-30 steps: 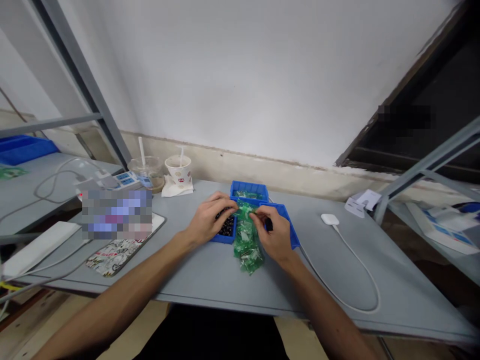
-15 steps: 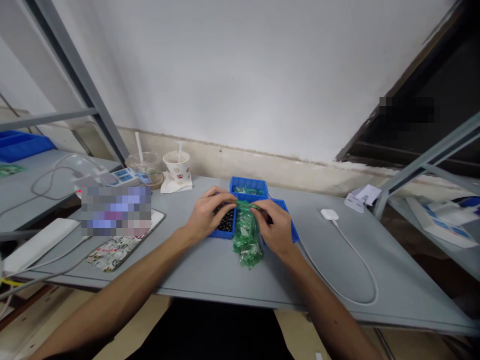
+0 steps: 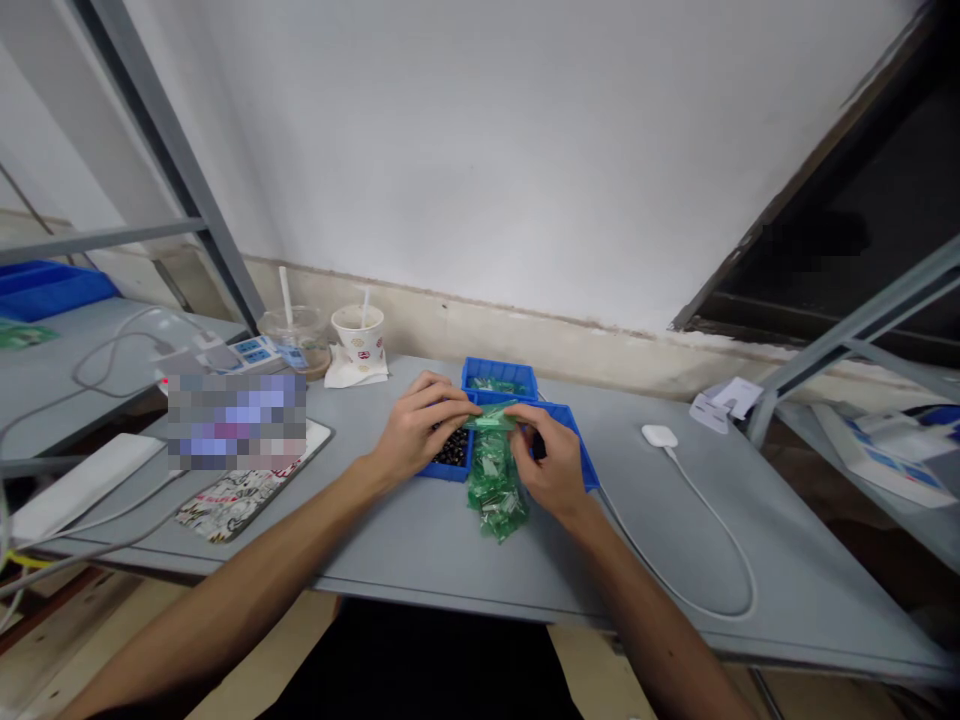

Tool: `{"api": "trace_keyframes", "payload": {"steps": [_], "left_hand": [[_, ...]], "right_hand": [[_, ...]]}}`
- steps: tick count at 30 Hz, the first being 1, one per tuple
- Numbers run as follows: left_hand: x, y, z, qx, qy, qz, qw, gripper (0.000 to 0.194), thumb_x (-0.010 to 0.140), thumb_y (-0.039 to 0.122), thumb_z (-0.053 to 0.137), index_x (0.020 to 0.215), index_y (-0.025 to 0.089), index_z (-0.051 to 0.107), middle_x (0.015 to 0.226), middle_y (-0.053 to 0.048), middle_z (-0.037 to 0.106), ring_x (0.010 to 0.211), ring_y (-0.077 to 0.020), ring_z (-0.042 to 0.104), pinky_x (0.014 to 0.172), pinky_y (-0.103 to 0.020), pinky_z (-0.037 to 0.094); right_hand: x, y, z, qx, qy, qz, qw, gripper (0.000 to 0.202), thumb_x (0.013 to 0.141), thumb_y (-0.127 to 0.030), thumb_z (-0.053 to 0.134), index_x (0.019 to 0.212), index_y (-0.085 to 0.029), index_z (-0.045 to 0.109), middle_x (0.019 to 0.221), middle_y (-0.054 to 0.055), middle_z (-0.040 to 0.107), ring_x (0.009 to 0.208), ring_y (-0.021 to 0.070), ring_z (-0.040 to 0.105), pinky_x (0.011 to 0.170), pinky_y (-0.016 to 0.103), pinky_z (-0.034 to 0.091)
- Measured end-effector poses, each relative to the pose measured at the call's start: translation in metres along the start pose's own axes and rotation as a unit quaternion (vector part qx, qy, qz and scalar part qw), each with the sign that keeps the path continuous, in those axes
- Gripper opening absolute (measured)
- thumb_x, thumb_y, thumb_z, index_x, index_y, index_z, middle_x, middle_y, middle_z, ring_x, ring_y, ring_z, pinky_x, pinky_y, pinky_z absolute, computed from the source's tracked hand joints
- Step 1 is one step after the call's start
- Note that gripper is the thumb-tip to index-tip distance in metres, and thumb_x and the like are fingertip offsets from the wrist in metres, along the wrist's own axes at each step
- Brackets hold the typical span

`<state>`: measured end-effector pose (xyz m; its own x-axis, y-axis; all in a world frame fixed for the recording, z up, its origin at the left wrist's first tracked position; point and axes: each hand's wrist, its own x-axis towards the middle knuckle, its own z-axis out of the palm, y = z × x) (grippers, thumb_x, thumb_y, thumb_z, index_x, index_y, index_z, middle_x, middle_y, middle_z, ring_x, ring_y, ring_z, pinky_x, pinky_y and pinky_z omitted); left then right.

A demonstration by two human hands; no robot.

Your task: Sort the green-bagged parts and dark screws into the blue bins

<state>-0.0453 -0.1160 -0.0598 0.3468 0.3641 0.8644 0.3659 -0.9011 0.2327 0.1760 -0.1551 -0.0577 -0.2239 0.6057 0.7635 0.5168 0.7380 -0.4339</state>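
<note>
Between my two hands a small green plastic bag (image 3: pixel 491 416) is stretched sideways. My left hand (image 3: pixel 421 422) pinches its left end, above a blue bin (image 3: pixel 444 471) of small black parts. My right hand (image 3: pixel 551 452) pinches the right end; something dark shows at its curled fingers, too small to name. Below the held bag, a heap of green see-through packets (image 3: pixel 496 500) lies on the table. Another blue bin (image 3: pixel 574 425) sits partly hidden behind my right hand. At the back, a blue bin (image 3: pixel 501 368) holds more green packets.
To the left stand a paper cup (image 3: pixel 358 337) and a clear plastic cup (image 3: pixel 300 345) with straws. A patterned tablet or case (image 3: pixel 244 495) and a white power strip (image 3: pixel 86 490) lie nearer. On the right are a white charger (image 3: pixel 660 436), its looping cable (image 3: pixel 712 535) and a folded card (image 3: pixel 726 402).
The green bag between my fingers now shows as a flat strip stretched across, where before it was bunched against the heap. Both hands stay in nearly the same place.
</note>
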Motion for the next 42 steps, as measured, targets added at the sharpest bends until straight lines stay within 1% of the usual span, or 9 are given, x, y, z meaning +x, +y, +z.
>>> {"api": "trace_keyframes", "payload": {"steps": [2, 5, 10, 14, 20, 27, 31, 34, 42], "left_hand": [[0.000, 0.001, 0.000, -0.002, 0.004, -0.001, 1.000, 0.013, 0.097, 0.016, 0.062, 0.104, 0.020, 0.073, 0.098, -0.006, 0.074, 0.096, -0.0204, 0.058, 0.088, -0.039, 0.051], [-0.001, 0.003, 0.002, -0.017, -0.004, -0.028, 0.999, 0.009, 0.097, 0.018, 0.063, 0.105, 0.018, 0.068, 0.094, -0.006, 0.072, 0.091, -0.0191, 0.060, 0.084, -0.036, 0.053], [-0.003, 0.003, 0.004, -0.031, -0.013, -0.064, 0.997, 0.009, 0.098, 0.020, 0.063, 0.106, 0.018, 0.066, 0.091, -0.005, 0.069, 0.088, -0.0172, 0.061, 0.079, -0.031, 0.054], [-0.004, -0.001, 0.004, -0.026, -0.023, -0.023, 0.999, 0.022, 0.102, 0.014, 0.051, 0.113, 0.021, 0.070, 0.101, -0.007, 0.075, 0.098, -0.0204, 0.061, 0.087, -0.037, 0.054], [-0.002, 0.000, 0.002, -0.013, -0.023, -0.018, 0.999, 0.015, 0.098, 0.017, 0.062, 0.109, 0.020, 0.071, 0.100, -0.006, 0.076, 0.097, -0.0209, 0.060, 0.089, -0.039, 0.053], [0.001, 0.003, 0.001, -0.024, -0.019, -0.024, 0.999, 0.011, 0.098, 0.019, 0.062, 0.106, 0.018, 0.069, 0.096, -0.007, 0.074, 0.096, -0.0208, 0.061, 0.088, -0.038, 0.053], [-0.001, 0.004, 0.002, -0.039, -0.048, -0.031, 0.998, 0.011, 0.099, 0.025, 0.061, 0.102, 0.016, 0.068, 0.088, -0.007, 0.070, 0.086, -0.0185, 0.063, 0.078, -0.032, 0.053], [0.000, 0.005, 0.000, -0.027, -0.071, -0.049, 0.996, 0.018, 0.102, 0.026, 0.055, 0.094, 0.016, 0.068, 0.082, -0.005, 0.069, 0.078, -0.0165, 0.062, 0.073, -0.030, 0.051], [0.001, 0.005, -0.006, 0.017, -0.041, -0.086, 0.995, 0.033, 0.104, 0.030, 0.049, 0.077, 0.017, 0.063, 0.064, 0.000, 0.060, 0.059, -0.0124, 0.054, 0.060, -0.026, 0.041]], "right_hand": [[0.002, -0.001, 0.001, -0.012, 0.012, -0.003, 1.000, 0.008, 0.096, -0.017, 0.059, 0.098, -0.022, 0.066, 0.082, 0.001, 0.067, 0.068, 0.0135, 0.060, 0.063, 0.026, 0.047], [0.002, 0.001, 0.004, -0.020, 0.024, 0.000, 1.000, 0.013, 0.097, -0.022, 0.061, 0.085, -0.021, 0.062, 0.082, 0.002, 0.064, 0.067, 0.0136, 0.057, 0.063, 0.027, 0.046], [-0.003, 0.007, 0.009, 0.000, 0.053, 0.079, 0.995, 0.013, 0.094, -0.028, 0.067, 0.089, -0.023, 0.055, 0.071, -0.005, 0.059, 0.053, 0.0104, 0.048, 0.054, 0.024, 0.041], [-0.003, 0.004, 0.005, -0.005, 0.024, 0.046, 0.999, 0.003, 0.096, -0.020, 0.057, 0.095, -0.022, 0.060, 0.075, -0.002, 0.064, 0.057, 0.0110, 0.053, 0.056, 0.025, 0.043], [-0.001, 0.002, 0.001, -0.013, 0.032, 0.013, 0.999, 0.023, 0.091, -0.009, 0.054, 0.108, -0.022, 0.064, 0.082, -0.001, 0.068, 0.060, 0.0117, 0.056, 0.061, 0.026, 0.047], [0.003, 0.002, 0.000, -0.006, 0.015, -0.009, 1.000, 0.011, 0.097, -0.022, 0.063, 0.088, -0.021, 0.069, 0.081, 0.002, 0.065, 0.069, 0.0140, 0.059, 0.063, 0.028, 0.048], [0.000, 0.003, 0.003, 0.008, 0.019, 0.025, 0.999, 0.008, 0.097, -0.026, 0.063, 0.103, -0.023, 0.066, 0.082, 0.000, 0.068, 0.059, 0.0121, 0.055, 0.057, 0.027, 0.046], [-0.002, 0.005, 0.006, 0.032, 0.056, 0.079, 0.995, 0.021, 0.094, -0.028, 0.066, 0.113, -0.023, 0.060, 0.077, -0.003, 0.066, 0.053, 0.0108, 0.052, 0.053, 0.025, 0.044], [0.010, 0.012, -0.008, 0.048, 0.201, 0.167, 0.964, 0.017, 0.093, -0.030, 0.066, 0.105, -0.022, 0.057, 0.075, -0.004, 0.060, 0.061, 0.0127, 0.057, 0.057, 0.025, 0.047]]}}
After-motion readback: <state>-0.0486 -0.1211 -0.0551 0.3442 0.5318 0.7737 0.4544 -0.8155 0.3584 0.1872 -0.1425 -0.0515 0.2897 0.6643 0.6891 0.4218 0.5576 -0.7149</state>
